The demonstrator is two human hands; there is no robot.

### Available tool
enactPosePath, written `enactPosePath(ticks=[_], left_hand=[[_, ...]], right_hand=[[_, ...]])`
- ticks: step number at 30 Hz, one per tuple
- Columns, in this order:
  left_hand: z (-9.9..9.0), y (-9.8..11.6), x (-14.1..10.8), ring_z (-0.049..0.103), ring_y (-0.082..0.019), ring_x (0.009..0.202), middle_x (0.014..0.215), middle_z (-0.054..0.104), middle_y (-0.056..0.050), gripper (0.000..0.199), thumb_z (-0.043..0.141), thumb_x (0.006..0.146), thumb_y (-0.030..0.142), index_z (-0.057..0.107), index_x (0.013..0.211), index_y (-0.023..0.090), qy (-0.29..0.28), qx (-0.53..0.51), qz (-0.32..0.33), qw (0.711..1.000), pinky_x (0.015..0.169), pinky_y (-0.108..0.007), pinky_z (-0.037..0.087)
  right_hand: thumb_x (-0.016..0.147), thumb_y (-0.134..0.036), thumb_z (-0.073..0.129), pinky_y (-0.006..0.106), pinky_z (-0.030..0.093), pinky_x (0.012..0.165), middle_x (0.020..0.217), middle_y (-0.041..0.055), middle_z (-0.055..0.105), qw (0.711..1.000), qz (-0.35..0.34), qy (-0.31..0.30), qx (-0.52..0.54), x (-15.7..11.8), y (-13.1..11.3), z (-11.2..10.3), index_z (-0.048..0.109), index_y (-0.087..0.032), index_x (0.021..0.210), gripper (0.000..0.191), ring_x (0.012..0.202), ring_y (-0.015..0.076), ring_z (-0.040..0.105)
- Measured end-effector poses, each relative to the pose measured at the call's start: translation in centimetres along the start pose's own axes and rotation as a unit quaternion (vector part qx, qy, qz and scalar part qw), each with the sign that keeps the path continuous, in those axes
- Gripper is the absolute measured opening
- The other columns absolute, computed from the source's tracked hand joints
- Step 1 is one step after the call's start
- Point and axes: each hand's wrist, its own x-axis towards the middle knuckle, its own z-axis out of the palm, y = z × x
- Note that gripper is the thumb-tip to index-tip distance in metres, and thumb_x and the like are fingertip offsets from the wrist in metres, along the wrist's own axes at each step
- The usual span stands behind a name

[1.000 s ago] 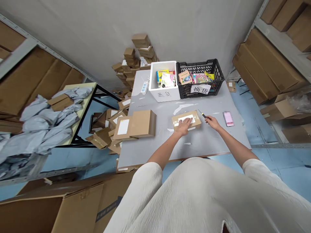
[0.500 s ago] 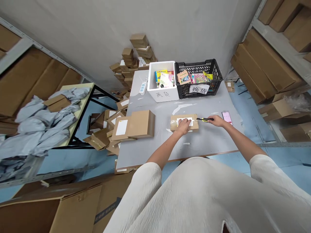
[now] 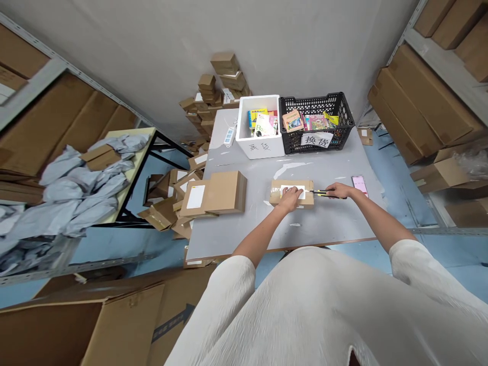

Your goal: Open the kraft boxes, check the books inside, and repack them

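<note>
A small taped cardboard box (image 3: 275, 195) with a white label lies on the grey table in front of me. My left hand (image 3: 290, 198) rests on top of it, fingers spread over the label and pressing down. In my right hand (image 3: 338, 190) is a black and yellow utility knife (image 3: 323, 193), gripped by its handle. Its tip points left and meets the box's right end; how deep the blade goes is too small to tell. Just beyond my right hand lies a phone (image 3: 359, 185) with a pink screen.
A white foam bin (image 3: 263, 150) and a black crate (image 3: 339, 137), both holding books, stand at the table's back. Larger cartons (image 3: 224, 190) sit left on the table. Grey mailing bags (image 3: 87, 183) cover a side table. An open carton (image 3: 129, 325) stands at lower left.
The knife has moved slightly against the box's right end, and its handle has swung lower on the right. My left hand stays on the box. The whole view has shifted a little.
</note>
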Motion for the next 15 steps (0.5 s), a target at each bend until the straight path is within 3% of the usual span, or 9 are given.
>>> enactPosePath(ticks=[10,13,15], left_hand=[[-0.1,0.0,-0.2,0.058,-0.032,0.139,0.145,0.058,-0.013,0.074,0.074,0.087,0.016,0.051,0.156,0.029,0.002,-0.011,-0.001,1.000,0.130,-0.051,0.029],[-0.2,0.1,-0.3,0.058,-0.034,0.139,0.151,0.055,-0.013,0.076,0.074,0.092,0.029,0.046,0.162,0.031,0.020,-0.039,-0.006,0.999,0.126,-0.051,0.035],[-0.5,0.3,-0.1,0.058,-0.034,0.139,0.158,0.052,-0.015,0.069,0.064,0.101,0.037,0.042,0.166,0.029,0.046,-0.061,-0.024,0.997,0.123,-0.052,0.037]], right_hand=[[0.078,-0.065,0.084,0.027,0.055,0.071,0.089,0.0073,0.079,0.989,0.032,-0.062,0.130,-2.5,1.7,1.3,0.081,-0.020,0.096,0.048,0.082,0.0209,0.072],[0.082,-0.064,0.082,0.027,0.055,0.069,0.088,0.0078,0.080,0.987,0.038,-0.024,0.157,-3.3,2.2,1.6,0.077,-0.020,0.093,0.046,0.082,0.0214,0.074],[0.085,-0.064,0.080,0.027,0.054,0.066,0.093,0.0085,0.081,0.981,0.042,0.017,0.186,-3.6,2.4,1.7,0.073,-0.020,0.096,0.046,0.082,0.0213,0.075]])
